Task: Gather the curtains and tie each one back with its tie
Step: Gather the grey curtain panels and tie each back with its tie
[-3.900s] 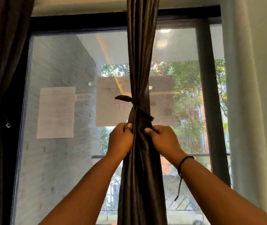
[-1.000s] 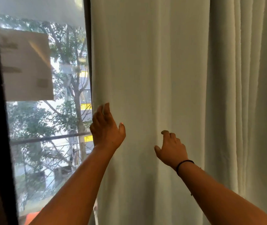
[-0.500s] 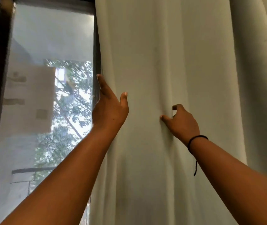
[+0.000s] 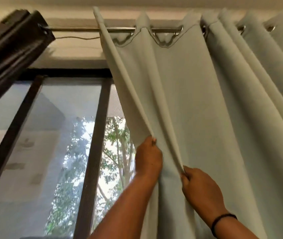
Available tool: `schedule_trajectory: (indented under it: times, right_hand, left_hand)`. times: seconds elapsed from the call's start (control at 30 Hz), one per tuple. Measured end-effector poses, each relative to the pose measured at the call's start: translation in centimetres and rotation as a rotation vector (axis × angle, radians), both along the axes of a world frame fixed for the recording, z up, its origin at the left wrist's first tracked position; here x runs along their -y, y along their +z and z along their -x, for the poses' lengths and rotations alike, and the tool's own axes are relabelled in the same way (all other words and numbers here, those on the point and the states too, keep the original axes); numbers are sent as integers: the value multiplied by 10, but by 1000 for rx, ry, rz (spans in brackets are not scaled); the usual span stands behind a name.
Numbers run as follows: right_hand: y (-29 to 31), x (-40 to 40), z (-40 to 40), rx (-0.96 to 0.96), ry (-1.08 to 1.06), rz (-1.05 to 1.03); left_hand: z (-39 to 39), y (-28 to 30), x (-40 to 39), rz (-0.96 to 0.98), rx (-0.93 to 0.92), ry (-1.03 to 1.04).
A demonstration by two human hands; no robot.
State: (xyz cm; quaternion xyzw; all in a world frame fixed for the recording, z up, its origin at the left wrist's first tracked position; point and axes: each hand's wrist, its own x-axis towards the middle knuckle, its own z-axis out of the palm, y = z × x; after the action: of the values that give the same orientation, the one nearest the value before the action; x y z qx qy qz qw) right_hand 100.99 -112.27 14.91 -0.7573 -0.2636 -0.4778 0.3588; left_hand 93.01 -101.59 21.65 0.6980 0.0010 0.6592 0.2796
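Note:
A pale grey-green curtain hangs by metal eyelets from a steel rod and covers the right half of the view. My left hand grips the curtain's left edge, which runs taut up to the rod. My right hand, with a black band on its wrist, pinches the neighbouring fold lower and to the right. A dark brown curtain hangs bunched at the upper left. No tie for the pale curtain is in sight.
The window's dark frame and glass fill the left, with trees outside and a paper stuck on the pane. A thin wire runs just under the rod near the ceiling.
Since tying the brown curtain, I have turned to the pale one. Both hands went from resting flat on it to gripping folds. My view tilted up to the rod.

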Motion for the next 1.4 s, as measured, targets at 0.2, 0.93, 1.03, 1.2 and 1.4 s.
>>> schedule_trajectory:
  times: [0.2, 0.93, 1.03, 1.2, 1.4]
  right_hand:
    - [7, 55, 0, -57, 35, -65]
    - [-13, -77, 123, 145, 59, 238]
    - [-6, -70, 141, 167, 67, 418]
    - [15, -9, 130, 137, -131, 246]
    - [53, 74, 81, -161, -442, -43]
  left_hand:
    - [-32, 16, 94, -154, -142, -183]
    - [78, -22, -46, -80, -314, 44]
    - [88, -21, -72, -93, -312, 142]
    - [90, -30, -70, -177, -366, 155]
    - [88, -37, -38, -268, -223, 187]
